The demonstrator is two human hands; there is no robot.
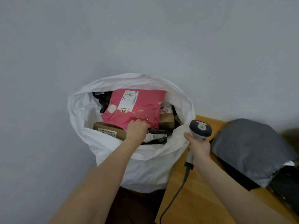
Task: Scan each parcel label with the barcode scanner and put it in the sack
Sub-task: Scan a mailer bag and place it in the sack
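A white sack [103, 143] stands open in the middle of the view, filled with parcels. On top lies a pink mailer bag [142, 101] with a white label facing up. My left hand [137, 129] reaches into the sack and grips the pink bag's near edge. Brown cardboard boxes [110, 130] and dark bags lie under it. My right hand [199, 146] grips the handle of a grey barcode scanner [200, 127] just right of the sack's rim, its cable trailing down.
A wooden table [194, 191] is at the lower right, against the sack. A large grey mailer bag [249, 149] and a black bag [284, 183] lie on it. A plain grey wall fills the background.
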